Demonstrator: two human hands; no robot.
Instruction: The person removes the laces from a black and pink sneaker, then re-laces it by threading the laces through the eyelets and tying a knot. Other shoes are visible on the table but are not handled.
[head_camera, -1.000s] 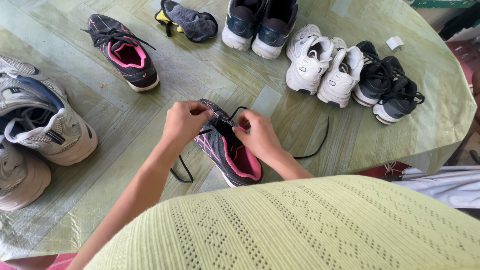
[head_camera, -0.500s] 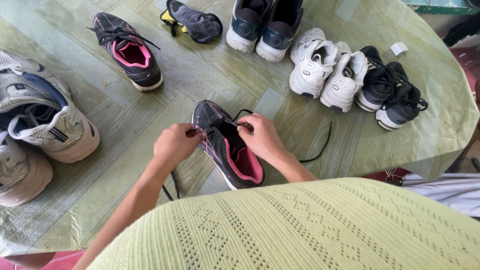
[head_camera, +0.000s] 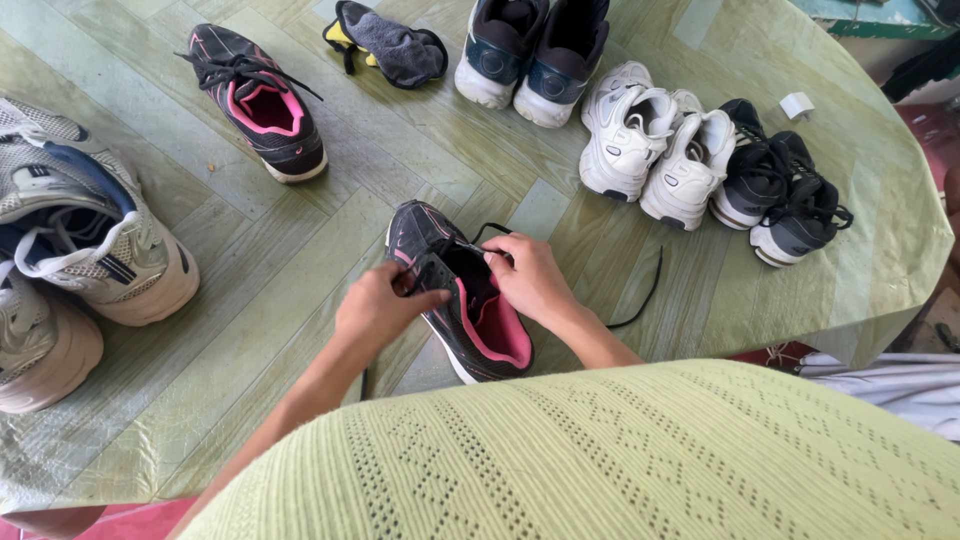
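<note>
A black sneaker with a pink lining (head_camera: 470, 300) lies on the green-covered table (head_camera: 280, 300) in front of me, toe pointing away. My left hand (head_camera: 378, 312) pinches the shoe's left eyelet side and a bit of lace. My right hand (head_camera: 532, 280) grips the black shoelace (head_camera: 640, 290) at the tongue; its loose end trails off to the right across the cloth.
The matching black-and-pink sneaker (head_camera: 262, 105) lies at the back left. Grey-white trainers (head_camera: 85, 240) sit at the left edge. Dark blue shoes (head_camera: 535, 50), white shoes (head_camera: 655, 150), black shoes (head_camera: 785, 195) and a grey-yellow item (head_camera: 390, 45) line the far side.
My left hand has slid down and back along the shoe's left side, drawing the lace with it. The right hand stays at the tongue.
</note>
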